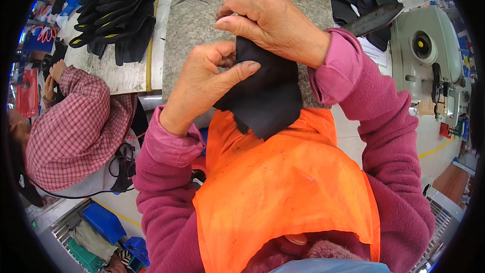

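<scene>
A limp, matte black fabric piece hangs at picture centre, its upper edge pinched by both hands and its lower point drooping over an orange apron. The left hand clamps it from eight o'clock, thumb pressed flat; the right hand grips it from twelve o'clock, hiding the top edge. Behind lies a speckled grey felt pad. At ten o'clock, stacked black cut pieces; at two o'clock, a pale sewing machine, partly cut off.
</scene>
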{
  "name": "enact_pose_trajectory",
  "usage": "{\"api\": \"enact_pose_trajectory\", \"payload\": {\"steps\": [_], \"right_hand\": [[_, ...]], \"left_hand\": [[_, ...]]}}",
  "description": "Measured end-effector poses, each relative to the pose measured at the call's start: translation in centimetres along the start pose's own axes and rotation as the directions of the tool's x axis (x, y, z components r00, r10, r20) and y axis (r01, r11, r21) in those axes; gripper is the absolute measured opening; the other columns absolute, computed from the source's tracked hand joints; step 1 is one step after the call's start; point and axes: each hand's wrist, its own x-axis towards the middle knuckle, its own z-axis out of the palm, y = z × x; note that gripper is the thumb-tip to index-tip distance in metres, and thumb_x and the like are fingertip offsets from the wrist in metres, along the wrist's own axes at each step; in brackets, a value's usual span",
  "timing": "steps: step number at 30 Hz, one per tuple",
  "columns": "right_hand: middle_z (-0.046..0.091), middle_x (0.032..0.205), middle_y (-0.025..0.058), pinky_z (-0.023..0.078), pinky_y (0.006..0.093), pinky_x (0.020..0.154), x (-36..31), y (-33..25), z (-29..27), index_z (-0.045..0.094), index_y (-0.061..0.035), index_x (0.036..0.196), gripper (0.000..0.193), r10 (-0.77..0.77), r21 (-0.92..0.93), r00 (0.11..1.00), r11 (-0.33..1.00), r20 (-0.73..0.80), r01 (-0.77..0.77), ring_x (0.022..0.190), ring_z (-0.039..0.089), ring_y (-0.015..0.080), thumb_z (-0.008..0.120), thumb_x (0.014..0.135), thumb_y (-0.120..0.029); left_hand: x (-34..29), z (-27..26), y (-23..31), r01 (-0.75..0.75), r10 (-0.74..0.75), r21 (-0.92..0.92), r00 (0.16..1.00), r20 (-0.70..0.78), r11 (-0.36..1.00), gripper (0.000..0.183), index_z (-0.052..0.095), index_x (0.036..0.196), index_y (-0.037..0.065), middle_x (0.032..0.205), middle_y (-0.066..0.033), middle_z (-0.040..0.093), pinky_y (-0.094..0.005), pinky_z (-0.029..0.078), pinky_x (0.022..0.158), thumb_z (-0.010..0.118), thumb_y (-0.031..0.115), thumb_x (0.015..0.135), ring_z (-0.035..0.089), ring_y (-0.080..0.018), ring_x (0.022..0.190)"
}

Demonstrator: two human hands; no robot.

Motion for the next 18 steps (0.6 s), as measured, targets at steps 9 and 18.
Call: {"api": "enact_pose_trajectory", "payload": {"steps": [9, 18], "right_hand": [[0.062, 0.07, 0.0157, 0.046, 0.0394, 0.058, -0.1, 6.6, 4.3, 0.061, -0.0045, 0.098, 0.03, 0.104, -0.045, 0.995, 0.994, -0.01, -0.104, 0.066, 0.062, 0.0335, 0.063, 0.093, -0.034], [0.067, 0.081, 0.0202, 0.05, 0.0492, 0.071, 0.1, 11.3, 5.9, 0.062, -0.0039, 0.096, 0.041, 0.223, -0.265, 0.971, 0.945, 0.089, -0.193, 0.079, 0.065, 0.0417, 0.058, 0.093, -0.044]], "left_hand": [[0.4, -0.6, -4.8, 0.249, -0.259, 0.141, 0.964, 0.061, 0.958, 0.024, 0.065, 0.079, -0.002, 0.06, 0.0006, 0.056, -0.0257, 0.041, 0.052, 0.075, 0.02, 0.084, 0.052, -0.0078, 0.057], [2.6, 4.0, -3.1, -0.469, 0.386, 0.647, 0.879, 0.279, 0.601, 0.056, 0.063, 0.112, 0.003, 0.095, -0.0114, 0.059, -0.036, 0.046, 0.08, 0.084, 0.022, 0.064, 0.058, -0.0297, 0.092]]}}
